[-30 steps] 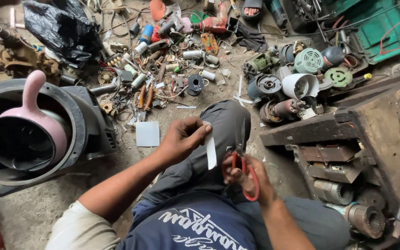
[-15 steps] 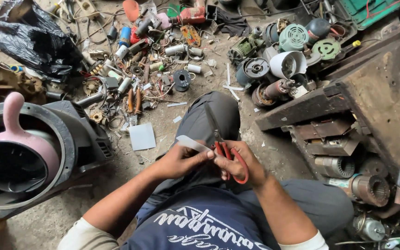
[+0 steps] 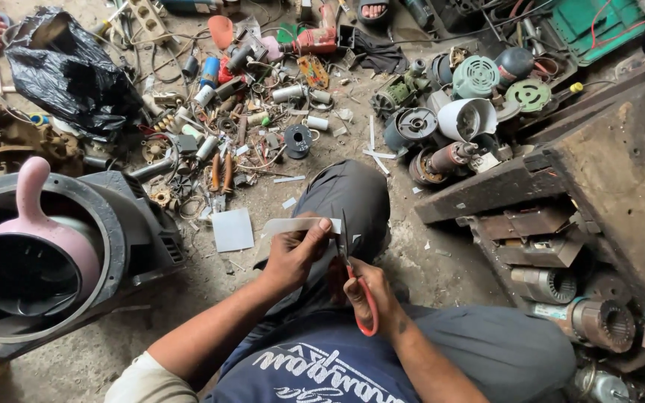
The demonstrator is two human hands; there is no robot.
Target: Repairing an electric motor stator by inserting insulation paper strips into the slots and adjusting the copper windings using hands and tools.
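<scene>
The left hand pinches a thin white paper strip just above the knee. Beside it, the right hand grips red-handled metal scissors, blades at the strip's end. A square white sheet lies on the floor left of the hands.

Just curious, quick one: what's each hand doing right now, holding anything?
Left hand: closed, pinching a white paper strip.
Right hand: closed around red-handled scissors, blades at the strip's end.
</scene>
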